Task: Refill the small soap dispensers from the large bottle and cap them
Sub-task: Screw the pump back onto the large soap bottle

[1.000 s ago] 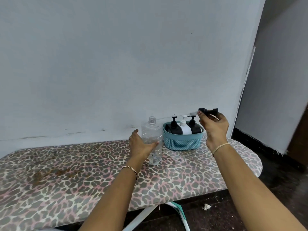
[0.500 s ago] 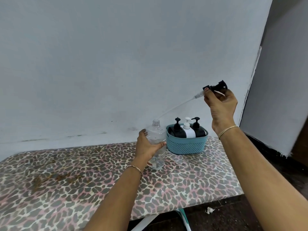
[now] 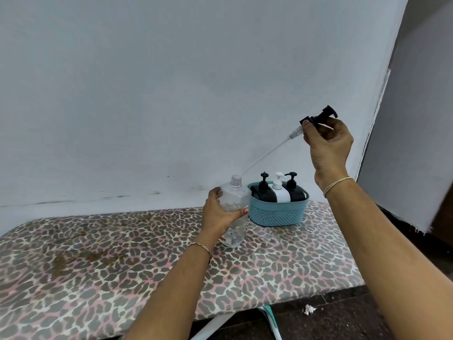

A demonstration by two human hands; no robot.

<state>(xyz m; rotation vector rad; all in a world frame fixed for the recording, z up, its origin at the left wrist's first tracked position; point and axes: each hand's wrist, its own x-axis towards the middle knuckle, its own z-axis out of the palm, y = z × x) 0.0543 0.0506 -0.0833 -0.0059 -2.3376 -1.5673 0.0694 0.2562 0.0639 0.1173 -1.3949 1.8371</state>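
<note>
Head: clear bottle (image 3: 236, 198) in left hand (image 3: 219, 215)

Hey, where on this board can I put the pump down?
For the pump, the widest bare patch is the board left of the bottle, out to its left end, though stained there. A smaller one lies in front of the basket, up to the near edge. Crowded at the back right: bottle, basket and its dispensers sit close together.

home | leopard-print ironing board (image 3: 122, 266) | plain wall (image 3: 171, 94)
</note>
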